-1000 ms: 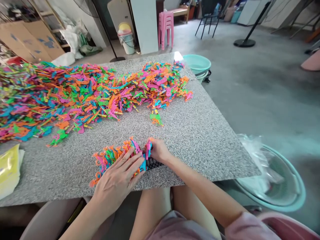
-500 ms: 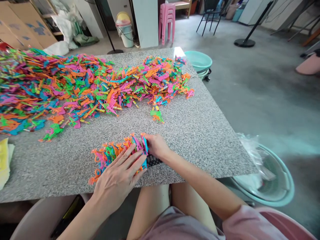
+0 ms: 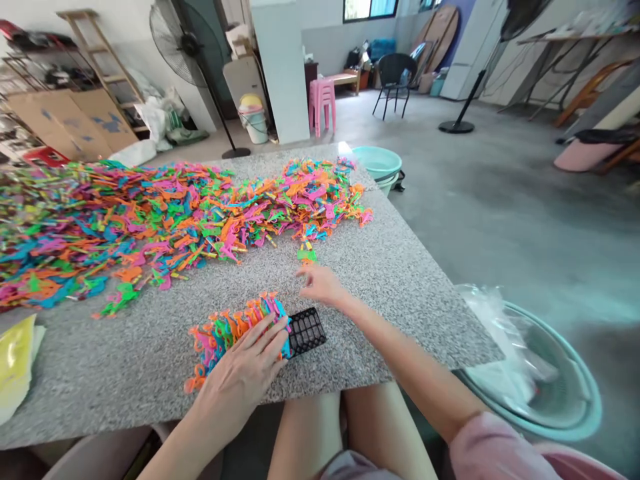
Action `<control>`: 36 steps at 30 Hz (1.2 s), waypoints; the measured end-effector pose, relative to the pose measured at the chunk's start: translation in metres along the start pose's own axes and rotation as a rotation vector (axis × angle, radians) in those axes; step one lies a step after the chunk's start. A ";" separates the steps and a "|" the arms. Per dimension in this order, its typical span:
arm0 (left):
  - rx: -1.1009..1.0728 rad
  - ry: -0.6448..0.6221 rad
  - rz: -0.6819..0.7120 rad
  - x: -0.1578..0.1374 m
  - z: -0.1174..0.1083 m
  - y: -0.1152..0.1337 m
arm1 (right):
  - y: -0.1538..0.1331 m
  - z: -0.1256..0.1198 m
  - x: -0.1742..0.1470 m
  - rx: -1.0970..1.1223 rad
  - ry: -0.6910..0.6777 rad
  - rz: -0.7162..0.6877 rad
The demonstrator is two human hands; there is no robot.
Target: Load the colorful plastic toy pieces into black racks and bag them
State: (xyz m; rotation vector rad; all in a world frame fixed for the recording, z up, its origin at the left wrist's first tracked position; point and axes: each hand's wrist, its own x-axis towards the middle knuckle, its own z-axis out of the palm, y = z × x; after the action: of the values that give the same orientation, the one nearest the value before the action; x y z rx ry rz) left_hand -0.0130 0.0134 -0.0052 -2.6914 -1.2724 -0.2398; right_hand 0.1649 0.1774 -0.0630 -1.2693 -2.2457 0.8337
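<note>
My left hand (image 3: 245, 370) lies with fingers stretched out over a packed row of small plastic toy guns (image 3: 234, 327) in orange, pink, green and blue. These stand in a black plastic grid rack (image 3: 307, 331), whose bare right end sticks out beside my fingers. Above and to the right of the rack is my right hand (image 3: 323, 285), its fingers apart and nothing seen in them. Just beyond its fingertips, a loose green and orange toy gun (image 3: 307, 255) lies at the front of a big heap of toy guns (image 3: 190, 213).
The speckled stone table (image 3: 395, 293) ends at my lap and on the right. A yellow packet (image 3: 16, 350) lies at its left. Beside the right edge stands a teal basket (image 3: 575, 373) with clear plastic bags. Another teal basin (image 3: 377, 160) is by the far corner.
My right hand has left the toy gun at the row's end and moved away toward the heap, uncovering the rack's bare end. My left hand stays on the row. The view has tilted up.
</note>
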 end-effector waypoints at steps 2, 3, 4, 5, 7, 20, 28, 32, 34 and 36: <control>-0.028 -0.014 -0.021 0.000 -0.002 0.002 | 0.016 -0.017 0.023 -0.083 0.238 0.239; -0.038 -0.013 -0.033 0.000 -0.003 0.003 | 0.021 -0.022 0.035 -0.148 0.281 0.316; -0.046 -0.013 -0.046 0.001 -0.004 0.004 | 0.024 -0.026 0.044 -0.219 0.265 0.346; -0.053 -0.017 -0.061 0.002 -0.005 0.005 | 0.025 -0.027 0.051 -0.287 0.208 0.336; -0.069 -0.031 -0.089 0.003 -0.007 0.007 | 0.025 -0.027 0.057 -0.405 0.084 0.250; -0.142 -0.084 -0.165 0.004 -0.013 0.012 | 0.040 -0.043 0.024 -0.525 -0.024 -0.224; -0.200 -0.122 -0.177 0.005 -0.013 0.012 | 0.005 0.038 -0.124 0.520 -0.028 0.174; -0.198 -0.112 -0.181 0.006 -0.015 0.014 | -0.014 0.055 -0.130 0.440 0.050 0.192; -0.200 -0.113 -0.189 0.006 -0.015 0.015 | -0.023 0.050 -0.123 0.313 0.030 0.178; -0.207 -0.122 -0.202 0.006 -0.014 0.015 | -0.031 0.043 -0.116 0.197 -0.005 0.165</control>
State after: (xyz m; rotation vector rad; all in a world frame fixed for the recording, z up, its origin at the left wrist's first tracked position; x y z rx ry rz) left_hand 0.0006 0.0055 0.0091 -2.7829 -1.6438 -0.2475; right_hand 0.1763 0.0513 -0.0813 -1.3713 -2.0245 1.0907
